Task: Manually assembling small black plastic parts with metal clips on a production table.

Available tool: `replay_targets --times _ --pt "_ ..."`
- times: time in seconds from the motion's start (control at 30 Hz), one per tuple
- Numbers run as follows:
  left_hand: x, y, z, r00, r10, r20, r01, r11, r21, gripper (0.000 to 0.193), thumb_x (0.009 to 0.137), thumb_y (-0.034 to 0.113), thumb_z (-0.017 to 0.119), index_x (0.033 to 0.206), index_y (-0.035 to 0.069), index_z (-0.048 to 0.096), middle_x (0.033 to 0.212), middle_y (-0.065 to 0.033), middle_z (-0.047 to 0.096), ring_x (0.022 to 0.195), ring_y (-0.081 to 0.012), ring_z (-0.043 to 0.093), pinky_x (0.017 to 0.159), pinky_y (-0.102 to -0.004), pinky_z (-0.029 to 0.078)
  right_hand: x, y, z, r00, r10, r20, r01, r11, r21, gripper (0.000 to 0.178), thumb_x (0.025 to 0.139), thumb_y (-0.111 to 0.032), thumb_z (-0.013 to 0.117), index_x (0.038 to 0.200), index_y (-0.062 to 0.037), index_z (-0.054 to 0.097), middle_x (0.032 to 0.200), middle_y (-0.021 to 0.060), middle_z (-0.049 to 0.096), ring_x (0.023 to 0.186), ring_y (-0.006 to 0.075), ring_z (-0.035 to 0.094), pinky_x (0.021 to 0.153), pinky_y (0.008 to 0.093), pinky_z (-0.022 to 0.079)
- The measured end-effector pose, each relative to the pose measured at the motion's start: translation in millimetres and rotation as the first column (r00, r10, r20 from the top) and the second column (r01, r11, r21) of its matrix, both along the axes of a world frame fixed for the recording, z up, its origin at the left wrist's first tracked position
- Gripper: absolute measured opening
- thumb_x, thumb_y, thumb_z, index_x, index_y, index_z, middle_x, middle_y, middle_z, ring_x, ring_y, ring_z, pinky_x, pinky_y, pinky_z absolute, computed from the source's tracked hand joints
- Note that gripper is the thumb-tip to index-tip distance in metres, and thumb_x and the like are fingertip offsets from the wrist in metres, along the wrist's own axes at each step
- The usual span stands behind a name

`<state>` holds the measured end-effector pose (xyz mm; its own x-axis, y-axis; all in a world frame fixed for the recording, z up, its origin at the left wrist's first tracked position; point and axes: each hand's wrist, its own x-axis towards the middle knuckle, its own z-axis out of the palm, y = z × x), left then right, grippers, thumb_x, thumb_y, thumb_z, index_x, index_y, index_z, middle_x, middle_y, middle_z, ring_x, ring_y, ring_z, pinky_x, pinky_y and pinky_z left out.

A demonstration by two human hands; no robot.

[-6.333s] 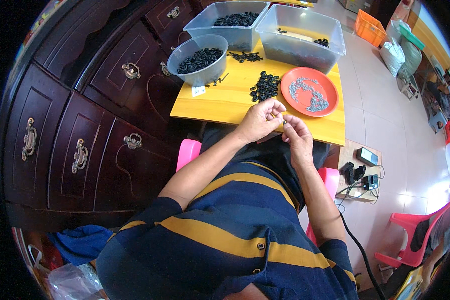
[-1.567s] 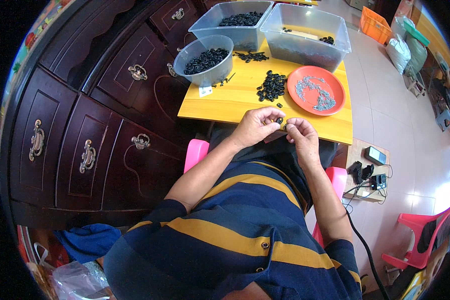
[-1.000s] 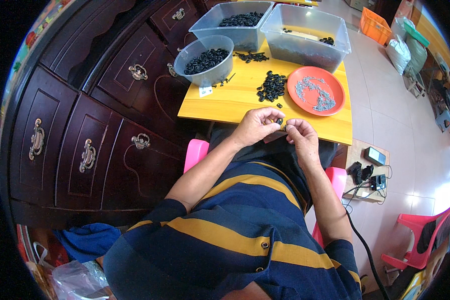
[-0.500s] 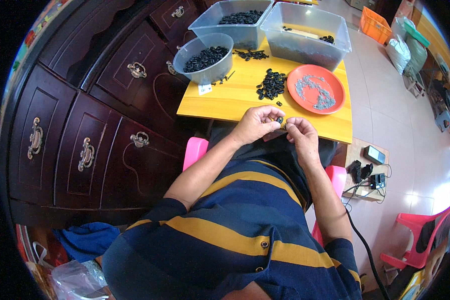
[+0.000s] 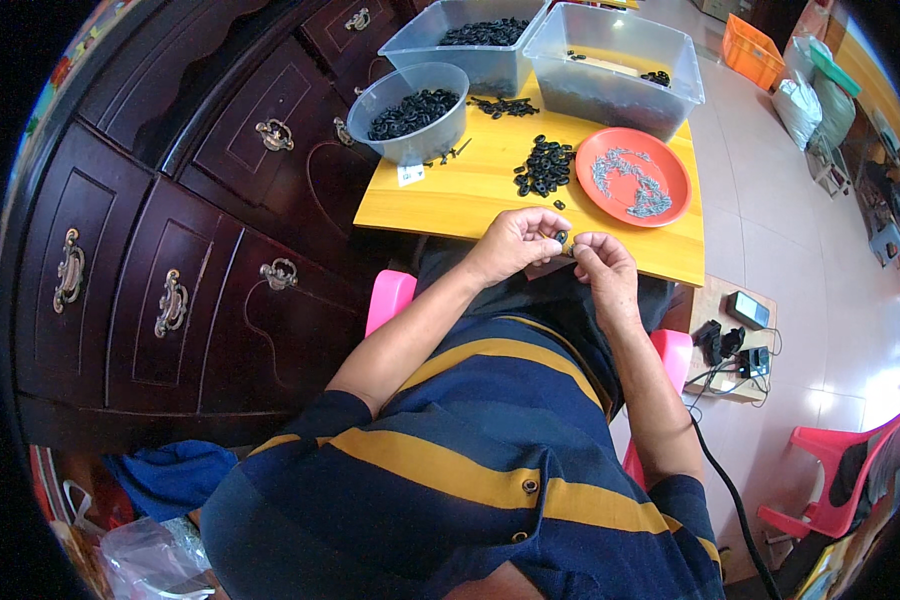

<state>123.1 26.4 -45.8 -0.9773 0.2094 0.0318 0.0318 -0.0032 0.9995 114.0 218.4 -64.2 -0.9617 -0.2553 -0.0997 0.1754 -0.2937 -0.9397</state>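
Both hands meet over the near edge of the yellow table (image 5: 440,212). Between the thumb and fingers of my left hand (image 5: 510,245) is a small black oval part (image 5: 561,237). My right hand (image 5: 610,280) is closed in a pinch right beside that part; whatever its fingertips grip is too small to make out. Just beyond the hands lies a pile of similar black oval parts (image 5: 545,168), with one loose piece near it. To the right of the pile, an orange-red plate (image 5: 592,152) carries many tiny grey slivers (image 5: 652,202).
At the back stand two clear plastic bins (image 5: 425,58) (image 5: 610,95) and a round tub (image 5: 440,142), with black parts inside. Thin black pieces (image 5: 503,107) lie before them. Dark drawers (image 5: 120,290) line the left. A low stand (image 5: 715,300) with cabled devices is at the right.
Both hands stay in nearly the same place and keep their pinch. The whole view has shifted very slightly; nothing has plainly been picked up or put down.
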Motion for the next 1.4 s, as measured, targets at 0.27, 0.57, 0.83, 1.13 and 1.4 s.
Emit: replay_targets --times 0.27,0.57,0.83,1.13,1.4 --pt "-1.3 -4.1 -12.7 0.972 -0.112 0.209 0.042 0.949 0.314 0.030 0.093 0.009 0.069 0.122 0.004 0.062 0.094 -0.0010 0.067 0.073 -0.0068 0.062 0.066 -0.0224 0.054 1.3 0.1 2.6 1.000 0.008 0.009 -0.008 1.000 -0.006 0.011 0.093 -0.009 0.066 0.103 -0.0041 0.065 0.084 -0.0022 0.064 0.066 0.0060 0.053 0.061 0.0209 0.042" --pt "-0.9 1.2 -10.6 0.979 -0.062 0.193 -0.001 0.951 0.310 0.029 0.091 0.010 0.071 0.117 0.005 0.061 0.090 -0.0003 0.068 0.070 -0.0068 0.061 0.062 -0.0220 0.053 -1.5 1.8 3.4 1.000 -0.018 0.001 0.018 0.999 -0.038 0.010 0.093 -0.007 0.065 0.103 -0.0034 0.065 0.085 -0.0011 0.064 0.066 0.0067 0.053 0.061 0.0213 0.042" --pt "5.3 17.2 -5.1 0.979 0.006 0.202 -0.061 0.962 0.267 0.023 0.091 0.009 0.072 0.111 0.007 0.061 0.089 -0.0015 0.069 0.072 -0.0077 0.063 0.063 -0.0222 0.054 -6.0 2.6 -2.5 0.989 -0.134 0.070 0.145 0.970 -0.196 0.011 0.093 -0.006 0.065 0.104 -0.0039 0.064 0.088 0.0002 0.064 0.066 0.0069 0.053 0.060 0.0206 0.042" --pt "13.9 61.8 -8.4 0.989 -0.027 0.148 -0.013 0.966 0.258 0.017 0.094 0.007 0.066 0.110 0.006 0.060 0.092 -0.0025 0.069 0.080 -0.0095 0.065 0.069 -0.0244 0.055 -0.2 -2.3 2.8 0.957 -0.234 0.171 0.277 0.910 -0.308 0.014 0.096 -0.010 0.065 0.109 -0.0059 0.063 0.088 -0.0007 0.063 0.067 0.0058 0.056 0.057 0.0185 0.045" --pt "15.0 76.1 -11.4 0.980 -0.083 0.180 0.055 0.986 0.154 0.007 0.092 0.000 0.063 0.098 0.003 0.064 0.090 -0.0015 0.066 0.081 -0.0096 0.063 0.068 -0.0249 0.053 -3.4 2.1 -2.2 0.942 -0.277 0.188 0.329 0.873 -0.361 0.018 0.094 -0.008 0.065 0.112 -0.0054 0.062 0.091 0.0022 0.065 0.079 0.0100 0.061 0.070 0.0239 0.053"
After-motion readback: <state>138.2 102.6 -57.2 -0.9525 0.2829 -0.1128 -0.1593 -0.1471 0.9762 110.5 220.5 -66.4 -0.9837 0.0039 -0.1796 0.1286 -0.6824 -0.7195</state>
